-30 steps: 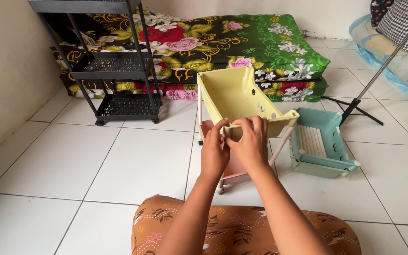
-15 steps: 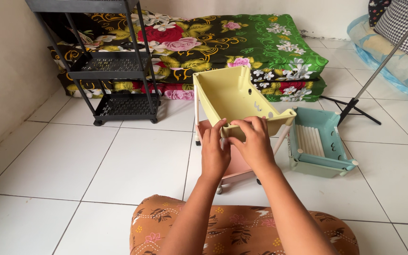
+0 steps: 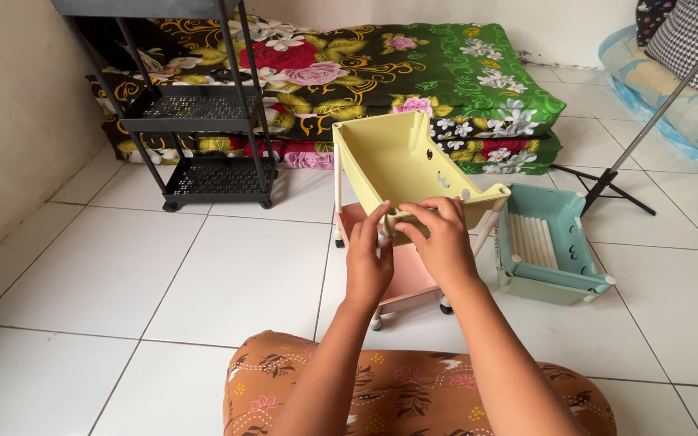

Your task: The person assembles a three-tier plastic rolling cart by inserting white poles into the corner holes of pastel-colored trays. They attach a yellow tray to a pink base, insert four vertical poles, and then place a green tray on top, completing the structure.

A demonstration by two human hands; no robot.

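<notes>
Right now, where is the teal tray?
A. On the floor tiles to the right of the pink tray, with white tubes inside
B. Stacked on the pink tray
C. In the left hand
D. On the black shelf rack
A: the teal tray lies on the floor tiles right of the pink tray, with white tubes lying in it; both hands are on the yellow tray.

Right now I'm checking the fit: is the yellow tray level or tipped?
Tipped. The yellow tray slants, far end higher, its near corner held by both hands above the pink tray.
</notes>
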